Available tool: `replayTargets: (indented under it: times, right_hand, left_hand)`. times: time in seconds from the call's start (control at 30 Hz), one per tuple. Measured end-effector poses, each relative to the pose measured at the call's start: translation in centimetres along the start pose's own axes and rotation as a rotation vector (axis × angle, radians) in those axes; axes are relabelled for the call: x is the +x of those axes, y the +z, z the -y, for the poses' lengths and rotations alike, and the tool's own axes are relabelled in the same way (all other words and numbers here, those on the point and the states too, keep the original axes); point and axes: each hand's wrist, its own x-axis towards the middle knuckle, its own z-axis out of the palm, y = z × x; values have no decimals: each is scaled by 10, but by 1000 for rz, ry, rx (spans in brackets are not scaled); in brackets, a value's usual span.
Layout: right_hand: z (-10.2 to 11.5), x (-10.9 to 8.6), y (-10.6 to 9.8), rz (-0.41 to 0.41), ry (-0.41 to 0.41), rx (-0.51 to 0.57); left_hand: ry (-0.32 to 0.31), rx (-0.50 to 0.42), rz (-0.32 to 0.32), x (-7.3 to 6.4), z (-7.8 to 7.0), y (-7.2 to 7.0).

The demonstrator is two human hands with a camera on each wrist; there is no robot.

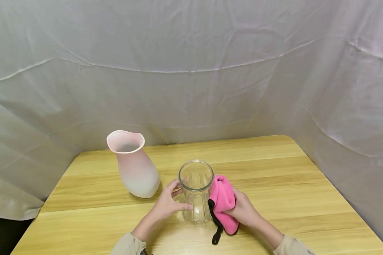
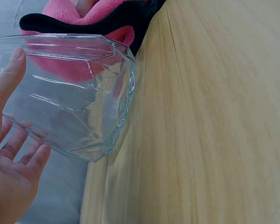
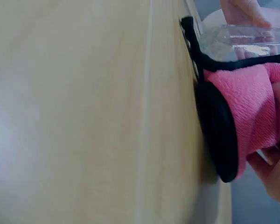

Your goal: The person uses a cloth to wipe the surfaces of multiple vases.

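A clear glass vase [image 1: 196, 205] with faceted sides stands mouth up in front of me in the head view. My left hand [image 1: 170, 202] holds it from the left, thumb [image 2: 11, 70] on the near side and fingers spread round the far side. On the other side of the glass, my right hand [image 1: 244, 209] grips a folded pink plush cloth [image 1: 224, 198] with black edging and a black strap [image 1: 215, 226]. The cloth is up against the glass wall, and shows pink through it in the left wrist view. Part of the right hand's fingers is hidden by the cloth.
A tall pink-and-white vase [image 1: 137, 173] with a wavy rim stands to the left, behind my left hand. Everything is on a light wooden table [image 1: 290, 191]. Grey fabric [image 1: 191, 88] hangs behind the table and along its sides.
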Motion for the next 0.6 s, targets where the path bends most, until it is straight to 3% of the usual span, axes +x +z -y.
replayTargets:
  times: [0.4, 0.6]
  right_hand:
    - [1, -2, 7, -101, -56, 162]
    - [16, 1, 8, -89, 96, 386]
  left_hand:
    - [-5, 0, 4, 0, -4, -1]
    - [-7, 8, 4, 0, -5, -1]
